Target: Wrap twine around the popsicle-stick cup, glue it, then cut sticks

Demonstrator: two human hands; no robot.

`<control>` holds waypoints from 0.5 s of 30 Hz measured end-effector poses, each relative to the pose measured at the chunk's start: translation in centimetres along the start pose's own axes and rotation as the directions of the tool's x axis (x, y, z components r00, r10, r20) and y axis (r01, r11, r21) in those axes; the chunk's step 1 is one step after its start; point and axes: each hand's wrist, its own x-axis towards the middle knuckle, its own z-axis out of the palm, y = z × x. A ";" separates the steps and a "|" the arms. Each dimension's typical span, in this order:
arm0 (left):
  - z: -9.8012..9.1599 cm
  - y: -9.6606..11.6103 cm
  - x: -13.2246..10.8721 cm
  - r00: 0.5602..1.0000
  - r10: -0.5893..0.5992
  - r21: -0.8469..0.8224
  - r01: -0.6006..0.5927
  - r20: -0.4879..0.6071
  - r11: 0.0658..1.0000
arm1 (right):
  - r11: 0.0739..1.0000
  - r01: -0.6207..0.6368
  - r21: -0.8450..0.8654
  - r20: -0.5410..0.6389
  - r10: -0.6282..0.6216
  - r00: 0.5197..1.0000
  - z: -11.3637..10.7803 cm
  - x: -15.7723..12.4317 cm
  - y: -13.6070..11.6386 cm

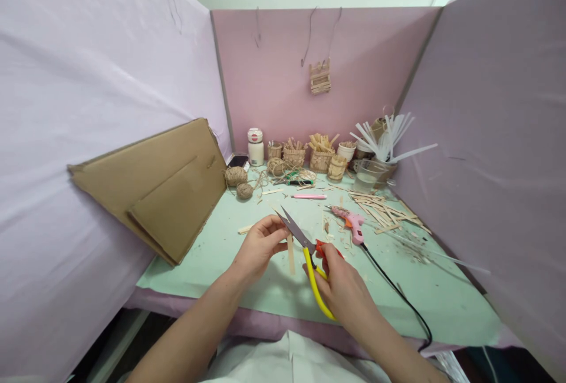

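Note:
In the middle of the table, near its front, my left hand (264,243) is closed on a flat wooden craft stick (290,256), which hangs down below the fingers. My right hand (339,280) is wrapped round the scissors (305,241), which have yellow and red handles. Their dark blades are parted and point up and left, right beside my left fingertips. The upper end of the stick is partly hidden by the fingers and blades, so I cannot tell whether the blades touch it.
A pink glue gun (355,227) with a black cord lies to the right, beside loose sticks (384,212). Cardboard (177,194) leans on the left. Along the back stand twine balls (236,176), a pink cutter (308,197), stick-filled baskets (322,160) and a clear cup (369,177).

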 end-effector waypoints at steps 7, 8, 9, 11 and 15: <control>0.2 -0.2 -0.1 1.000 0.004 -0.008 -0.003 0.010 1.000 | 1.000 -0.022 -0.012 0.045 0.022 0.999 0.0 -0.1 0.0; 0.2 -0.2 -0.1 1.000 0.005 -0.010 -0.004 0.008 1.000 | 1.000 -0.020 -0.009 0.050 0.020 0.999 0.0 -0.1 0.0; 0.2 -0.2 -0.2 1.000 0.003 -0.012 -0.003 0.008 1.000 | 1.000 -0.018 -0.006 0.053 0.018 0.998 0.0 -0.1 0.1; 0.3 -0.2 -0.2 1.000 -0.002 -0.016 0.002 0.005 1.000 | 1.000 -0.014 -0.002 0.053 0.014 0.998 0.1 -0.2 0.1; 0.3 -0.2 -0.2 1.000 -0.010 -0.007 0.010 0.001 1.000 | 1.000 -0.001 0.011 0.061 0.001 0.998 0.2 -0.3 0.3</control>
